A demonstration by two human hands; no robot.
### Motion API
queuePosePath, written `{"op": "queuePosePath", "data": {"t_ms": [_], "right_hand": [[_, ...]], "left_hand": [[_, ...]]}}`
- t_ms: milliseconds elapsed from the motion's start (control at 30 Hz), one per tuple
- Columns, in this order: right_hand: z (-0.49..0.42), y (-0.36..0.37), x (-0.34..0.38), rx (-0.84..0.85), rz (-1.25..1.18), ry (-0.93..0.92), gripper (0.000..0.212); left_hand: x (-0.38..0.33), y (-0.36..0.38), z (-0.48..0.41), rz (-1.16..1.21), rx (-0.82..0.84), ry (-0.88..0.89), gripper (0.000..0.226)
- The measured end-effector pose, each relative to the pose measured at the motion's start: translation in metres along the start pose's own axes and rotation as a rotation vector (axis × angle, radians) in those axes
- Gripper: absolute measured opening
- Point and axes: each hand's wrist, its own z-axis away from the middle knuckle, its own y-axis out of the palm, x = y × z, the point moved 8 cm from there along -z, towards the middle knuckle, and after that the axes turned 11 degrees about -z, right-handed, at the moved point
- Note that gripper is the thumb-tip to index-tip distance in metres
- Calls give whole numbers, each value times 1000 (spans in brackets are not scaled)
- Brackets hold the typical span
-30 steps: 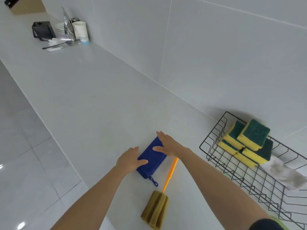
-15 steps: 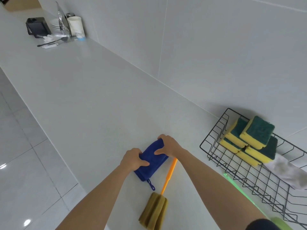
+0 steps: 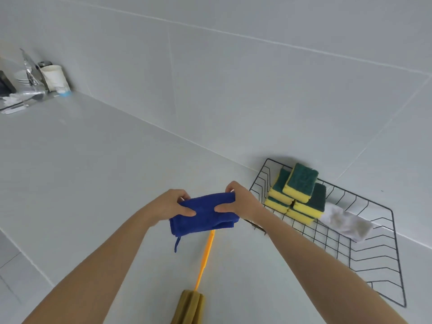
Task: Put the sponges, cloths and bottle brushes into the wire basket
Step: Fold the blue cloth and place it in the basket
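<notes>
A folded blue cloth [image 3: 203, 213] hangs in the air above the counter, pinched at its left end by my left hand [image 3: 169, 204] and at its right end by my right hand [image 3: 240, 202]. Its small loop dangles below. Under it on the counter lies a bottle brush [image 3: 201, 274] with an orange handle and an olive sponge head. To the right stands the black wire basket [image 3: 395, 232], which holds several yellow-and-green sponges [image 3: 299, 190] stacked at its far left and a white stained cloth [image 3: 346, 222].
The basket stands against the tiled wall at the back of the white counter [image 3: 105, 171]. At the far left of the counter are a white cup [image 3: 55, 78], plates and utensils. The counter's front edge runs down the left, with floor tiles beyond.
Both hands have closed on the blue cloth and lifted it off the counter, up and to the right towards the basket. The brush has stayed where it was.
</notes>
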Motion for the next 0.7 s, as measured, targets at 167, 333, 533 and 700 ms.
{"op": "queuePosePath", "data": {"t_ms": [167,333,533,700], "right_hand": [[45,-92,-8,-213,-108,10,35],[102,-181,-44,-448,-152,55,33],[169,-259,-110,-710,-161,184,25],[193,-288,-162,-852,-119,335,32]], "left_hand": [[-102,15,-19,-19,30,189,14],[-200,66,-45,-35,101,355,13],[-296,156,-71,-141,167,521,26],[-340,217,-100,-291,179,577,28]]}}
